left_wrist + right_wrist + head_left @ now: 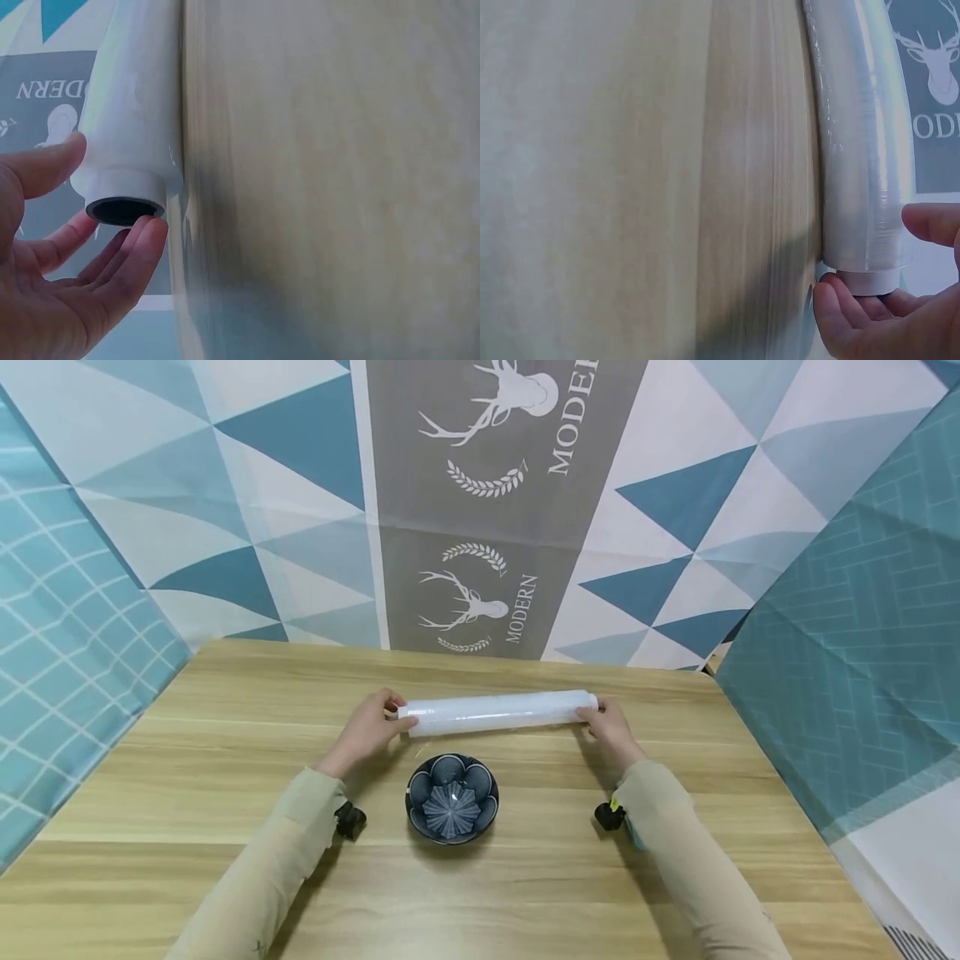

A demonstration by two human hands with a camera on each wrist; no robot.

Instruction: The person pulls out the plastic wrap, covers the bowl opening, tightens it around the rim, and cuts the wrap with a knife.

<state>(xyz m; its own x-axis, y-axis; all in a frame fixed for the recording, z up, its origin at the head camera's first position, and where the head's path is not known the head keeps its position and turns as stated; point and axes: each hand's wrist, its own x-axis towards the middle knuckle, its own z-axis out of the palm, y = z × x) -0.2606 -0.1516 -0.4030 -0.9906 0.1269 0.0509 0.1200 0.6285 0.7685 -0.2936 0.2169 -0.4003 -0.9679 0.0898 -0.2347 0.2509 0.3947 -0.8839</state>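
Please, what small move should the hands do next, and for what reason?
Probably ease the roll of plastic film slightly toward the dark bowl, moving both ends together: the left hand and right hand hold its opposite ends, and the bowl stands nearer the person than the roll.

The roll (495,712) between the left hand (367,727) and the right hand (609,731) is white. Just this side of the hands, the bowl (452,810) is dark blue with pale lines, petal shapes and a lighter star. The sleeves (262,860) are pale beige. Under the hands, the tabletop (540,877) has light brown wood stripes. Past the hands, the back cloth (300,435) has white and blue triangles, and its grey strip (405,502) has white deer, leaves and letters. Left of the hands, the left cloth (60,635) is light blue with white crossed lines.
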